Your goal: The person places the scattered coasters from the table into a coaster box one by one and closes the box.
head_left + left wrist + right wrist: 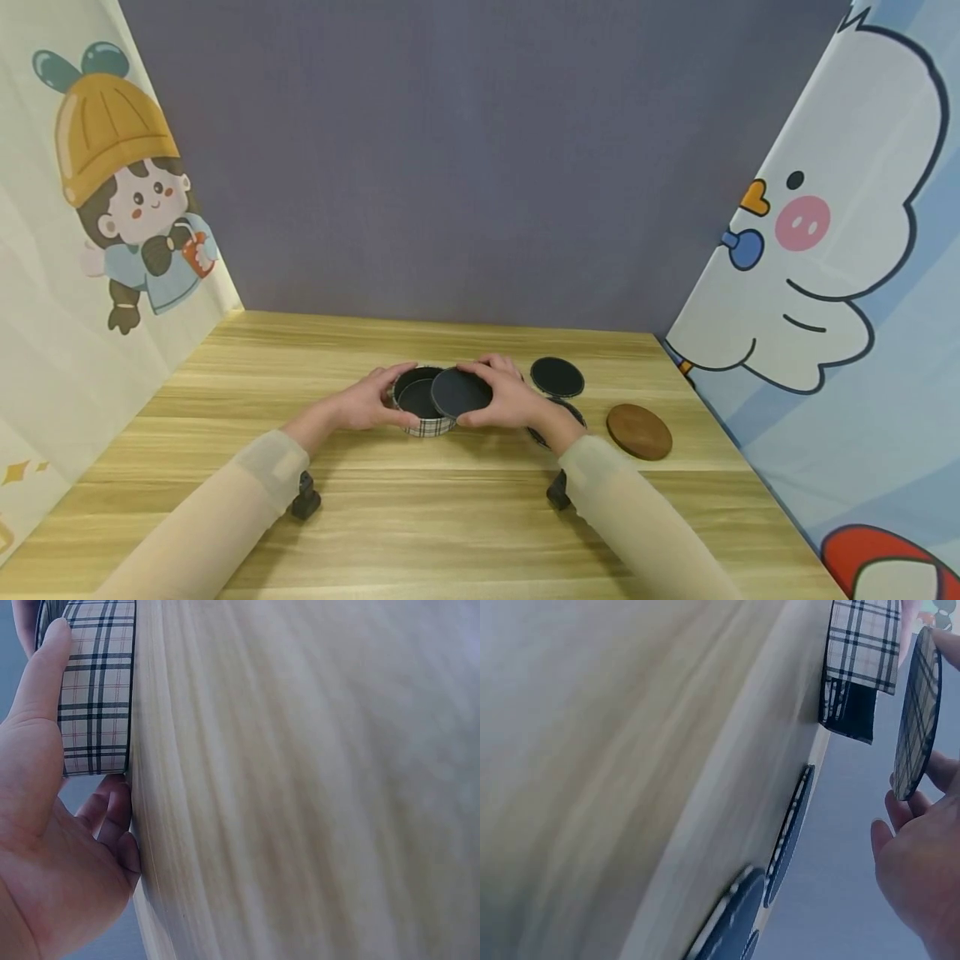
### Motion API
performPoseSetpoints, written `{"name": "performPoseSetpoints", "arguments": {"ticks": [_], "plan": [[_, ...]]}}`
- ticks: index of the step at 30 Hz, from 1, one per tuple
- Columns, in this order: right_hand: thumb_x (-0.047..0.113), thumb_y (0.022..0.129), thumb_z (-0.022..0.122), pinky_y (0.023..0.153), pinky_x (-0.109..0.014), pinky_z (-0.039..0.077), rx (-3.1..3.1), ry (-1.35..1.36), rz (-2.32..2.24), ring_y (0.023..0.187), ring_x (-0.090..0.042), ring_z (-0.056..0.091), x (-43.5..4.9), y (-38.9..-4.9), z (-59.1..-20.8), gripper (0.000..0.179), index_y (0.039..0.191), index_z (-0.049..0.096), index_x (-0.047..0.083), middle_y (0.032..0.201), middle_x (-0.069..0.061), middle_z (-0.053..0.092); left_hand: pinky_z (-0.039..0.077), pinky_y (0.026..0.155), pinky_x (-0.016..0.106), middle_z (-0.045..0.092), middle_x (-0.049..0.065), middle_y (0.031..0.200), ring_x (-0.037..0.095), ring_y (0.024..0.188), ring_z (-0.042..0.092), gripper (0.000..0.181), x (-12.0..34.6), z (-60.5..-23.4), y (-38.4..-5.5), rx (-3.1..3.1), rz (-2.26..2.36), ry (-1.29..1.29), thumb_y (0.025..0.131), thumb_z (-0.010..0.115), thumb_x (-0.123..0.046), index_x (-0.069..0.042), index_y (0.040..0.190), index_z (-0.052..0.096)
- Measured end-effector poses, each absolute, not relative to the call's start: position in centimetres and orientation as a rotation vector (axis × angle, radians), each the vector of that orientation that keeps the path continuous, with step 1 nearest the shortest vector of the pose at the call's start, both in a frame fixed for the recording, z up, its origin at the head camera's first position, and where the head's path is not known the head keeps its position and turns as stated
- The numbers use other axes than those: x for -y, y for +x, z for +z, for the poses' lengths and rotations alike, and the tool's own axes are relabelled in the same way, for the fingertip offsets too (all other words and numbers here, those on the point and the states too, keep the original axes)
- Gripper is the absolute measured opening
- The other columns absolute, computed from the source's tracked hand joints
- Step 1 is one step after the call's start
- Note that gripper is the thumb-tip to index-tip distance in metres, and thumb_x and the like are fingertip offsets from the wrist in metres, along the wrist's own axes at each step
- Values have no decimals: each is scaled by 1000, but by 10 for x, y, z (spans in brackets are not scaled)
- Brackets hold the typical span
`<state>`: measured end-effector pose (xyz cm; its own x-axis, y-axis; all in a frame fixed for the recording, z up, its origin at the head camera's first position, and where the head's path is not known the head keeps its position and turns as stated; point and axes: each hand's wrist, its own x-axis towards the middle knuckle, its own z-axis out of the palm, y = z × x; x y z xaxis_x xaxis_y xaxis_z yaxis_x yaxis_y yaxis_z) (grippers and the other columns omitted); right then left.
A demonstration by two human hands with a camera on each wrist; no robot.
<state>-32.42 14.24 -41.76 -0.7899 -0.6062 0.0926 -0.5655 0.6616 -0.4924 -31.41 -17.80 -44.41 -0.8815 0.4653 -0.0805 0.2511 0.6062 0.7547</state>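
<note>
A round coaster holder (430, 427) with a plaid outer wall and a black inside stands on the table. My left hand (372, 402) grips its left side, thumb on the near wall and fingers at the back; the thumb lies along the plaid wall (96, 697) in the left wrist view. Between thumb and fingers my right hand (512, 398) pinches a round coaster (459, 393), black on the face seen from above. This coaster's other face (917, 720) is plaid in the right wrist view. It is held tilted, overlapping the holder's right part from above.
Right of the holder lie a black coaster (557, 377) and another coaster (573, 410), partly hidden by the right wrist. Farther right is a brown round disc (640, 432). A grey partition (450, 167) rises behind the wooden table (420, 533), with printed cloths at both sides.
</note>
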Motion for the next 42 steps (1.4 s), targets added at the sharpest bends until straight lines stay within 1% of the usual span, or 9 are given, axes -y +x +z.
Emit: {"name": "performPoseSetpoints", "arguments": {"ticks": [6, 12, 15, 17, 19, 20, 22, 26, 42], "plan": [[56, 84, 83, 122, -65, 28, -2784, -976, -782, 149, -37, 37, -127, -335, -421, 97, 168, 48, 23, 163, -12, 43, 51, 107, 52, 44, 25, 148, 32, 122, 60, 112, 178, -444, -315, -2568, 1128, 586, 92, 89, -51, -22, 177, 23], [58, 85, 82, 119, -60, 32, -2783, -961, -752, 149, -35, 36, -113, -335, -419, 95, 168, 47, 25, 165, -11, 41, 50, 109, 57, 44, 25, 153, 36, 129, 56, 111, 178, -443, -315, -2598, 1083, 587, 91, 88, -56, -23, 176, 24], [57, 86, 82, 118, -57, 33, -2773, -965, -746, 149, -34, 36, -108, -334, -419, 95, 168, 47, 24, 166, -11, 40, 40, 117, 69, 44, 24, 162, 44, 143, 48, 112, 179, -441, -314, -2665, 1003, 583, 90, 86, -64, -25, 176, 26], [57, 87, 82, 116, -56, 33, -2769, -977, -739, 148, -34, 37, -106, -335, -420, 95, 168, 47, 23, 165, -11, 41, 24, 124, 78, 43, 22, 169, 50, 154, 39, 112, 179, -441, -314, -2682, 976, 593, 90, 84, -66, -25, 176, 27], [57, 87, 82, 115, -55, 33, -2763, -981, -737, 147, -34, 37, -104, -335, -423, 95, 168, 46, 22, 164, -11, 41, 9, 127, 80, 43, 21, 172, 50, 160, 35, 112, 178, -441, -314, -2658, 997, 600, 91, 84, -64, -23, 176, 25], [57, 87, 82, 114, -55, 33, -2760, -980, -736, 146, -33, 38, -103, -336, -423, 95, 168, 46, 23, 164, -10, 42, 8, 129, 78, 42, 21, 173, 49, 160, 36, 112, 178, -441, -314, -2624, 1032, 602, 92, 85, -62, -23, 177, 24], [58, 87, 82, 115, -55, 33, -2757, -975, -734, 146, -32, 38, -102, -336, -424, 95, 168, 46, 24, 164, -9, 42, 14, 132, 72, 42, 22, 173, 47, 159, 41, 112, 179, -440, -314, -2552, 1107, 607, 93, 86, -55, -21, 177, 21], [59, 87, 81, 118, -57, 33, -2751, -956, -742, 148, -32, 37, -99, -336, -423, 94, 168, 47, 26, 166, -8, 41, 47, 119, 58, 42, 24, 172, 42, 152, 52, 113, 180, -440, -315, -2448, 1207, 587, 94, 88, -48, -22, 178, 17], [60, 92, 81, 124, -59, 32, -2722, -982, -715, 153, -31, 38, -92, -338, -424, 91, 169, 45, 27, 168, -7, 42, 49, 118, 56, 41, 23, 173, 39, 150, 55, 111, 180, -440, -312, -2424, 1232, 616, 96, 87, -44, -19, 177, 16]]}}
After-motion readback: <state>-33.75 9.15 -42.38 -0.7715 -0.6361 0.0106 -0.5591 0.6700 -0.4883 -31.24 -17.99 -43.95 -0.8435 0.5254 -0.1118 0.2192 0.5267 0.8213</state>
